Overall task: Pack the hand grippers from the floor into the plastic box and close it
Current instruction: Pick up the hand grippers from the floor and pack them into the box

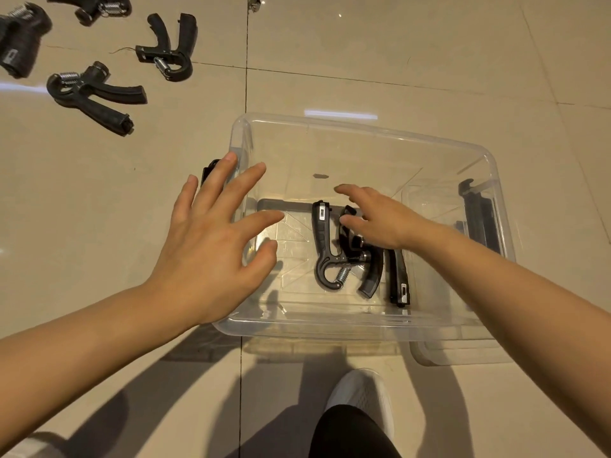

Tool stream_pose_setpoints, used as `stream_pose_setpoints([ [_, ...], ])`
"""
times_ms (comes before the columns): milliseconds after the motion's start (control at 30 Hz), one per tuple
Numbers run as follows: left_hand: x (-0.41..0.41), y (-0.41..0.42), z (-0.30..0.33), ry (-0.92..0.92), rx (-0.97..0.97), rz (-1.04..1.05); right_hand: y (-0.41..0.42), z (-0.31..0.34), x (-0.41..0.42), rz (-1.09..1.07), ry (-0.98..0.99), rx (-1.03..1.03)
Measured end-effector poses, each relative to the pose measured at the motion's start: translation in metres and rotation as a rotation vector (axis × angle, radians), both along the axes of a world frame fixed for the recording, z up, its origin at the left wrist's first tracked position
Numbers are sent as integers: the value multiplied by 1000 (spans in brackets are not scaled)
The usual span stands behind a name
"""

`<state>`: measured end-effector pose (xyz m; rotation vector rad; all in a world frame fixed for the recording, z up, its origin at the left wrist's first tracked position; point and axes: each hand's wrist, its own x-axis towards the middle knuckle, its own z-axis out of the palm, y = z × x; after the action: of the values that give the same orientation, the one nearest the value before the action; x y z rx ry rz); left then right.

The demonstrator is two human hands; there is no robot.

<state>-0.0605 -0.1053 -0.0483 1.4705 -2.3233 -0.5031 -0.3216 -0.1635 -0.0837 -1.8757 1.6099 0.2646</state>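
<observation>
Plastic box (363, 130), frame centre: two hand grippers (347, 252) inside, four upper left. Left hand (211, 249) spread wide; right hand (380, 219) relaxed, empty. Advice: lay the next gripper flat beside them.

so quick count: one clear plastic box (330, 320) on the tiles, with what looks like one clear lid (463, 353) poking out from under its right side. two hand grippers in the box, a grey one (325, 246) and a black one (398, 279) partly hidden under the hand. four more on the floor top left: one (94, 94), two (168, 49), three (21, 41), four (96, 8), the last cut off by the edge. two hands, left (211, 246) and right (380, 216). one white shoe (363, 396).
</observation>
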Motion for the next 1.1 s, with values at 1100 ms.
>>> stream_pose_setpoints([
  [1100,290,145,281,-69,179,-27,185,343,311,453,211,-222],
])
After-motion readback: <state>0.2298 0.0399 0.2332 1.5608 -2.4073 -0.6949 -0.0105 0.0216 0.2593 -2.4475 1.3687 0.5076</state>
